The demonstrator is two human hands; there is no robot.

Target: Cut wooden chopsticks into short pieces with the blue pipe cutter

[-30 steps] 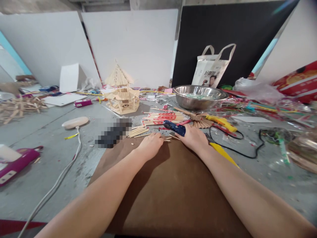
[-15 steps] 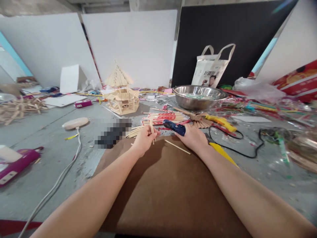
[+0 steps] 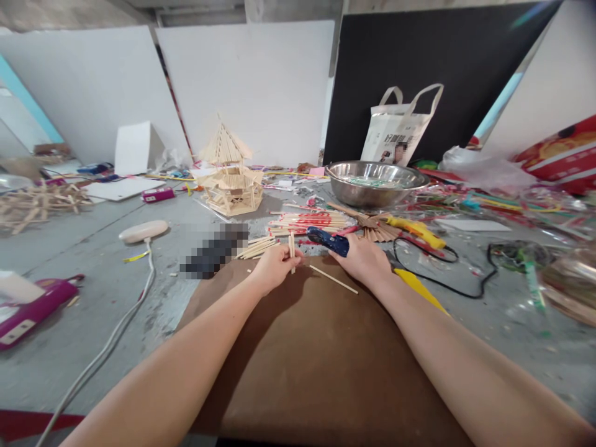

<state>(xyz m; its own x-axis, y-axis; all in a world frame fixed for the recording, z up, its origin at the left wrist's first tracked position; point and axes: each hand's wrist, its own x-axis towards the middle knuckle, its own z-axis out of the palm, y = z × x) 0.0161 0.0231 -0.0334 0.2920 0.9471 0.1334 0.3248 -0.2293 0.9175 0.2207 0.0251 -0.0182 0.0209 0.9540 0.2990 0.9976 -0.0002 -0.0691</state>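
The brown board (image 3: 321, 366) is lying bare under my forearms, with a white cable (image 3: 112, 344) trailing across open grey tabletop to its left, while wrapped chopsticks (image 3: 310, 221) and a steel bowl (image 3: 376, 186) are crowding its far edge. My left hand (image 3: 274, 268) is pinching a few thin sticks (image 3: 292, 245) upright at that edge, a loose stick (image 3: 333, 279) is lying just beside, and my right hand (image 3: 364, 259) is gripping the blue glue gun (image 3: 327, 240).

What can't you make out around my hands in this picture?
Head view:
- Thin wooden sticks in the left hand: count unclear, they overlap.
- Blue glue gun: handle hidden by the right hand.
- Dark object left of the hands: pixelated.
- Round steel bowl: contents too small.
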